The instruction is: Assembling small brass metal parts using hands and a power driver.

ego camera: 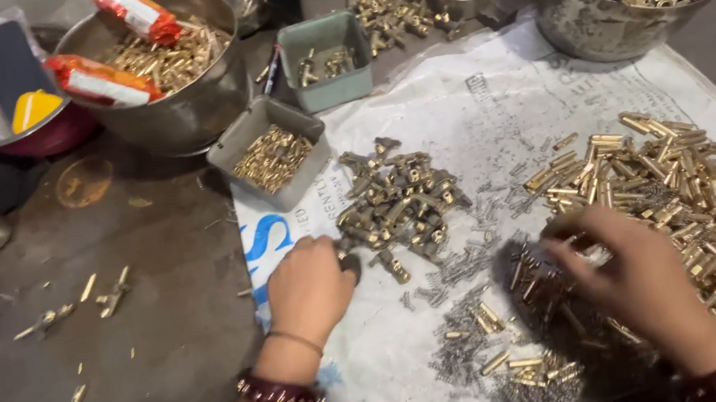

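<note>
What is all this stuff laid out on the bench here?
Printed sheet: one, white, under the piles.
Brass tubes: a heap, gold, right side of the sheet.
Dark fittings: a pile, dull brass, mid sheet.
Small springs: scattered, grey, near edge.
Square trays: two, grey-green, above the sheet.
Steel bowl: one, holds gold pins and two orange packets, top left.
Steel pot: one, heaped with fittings, top right.
Left hand: closed grip at the dark pile, bangle on the wrist.
Right hand: on the brass tubes, blurred.
</note>
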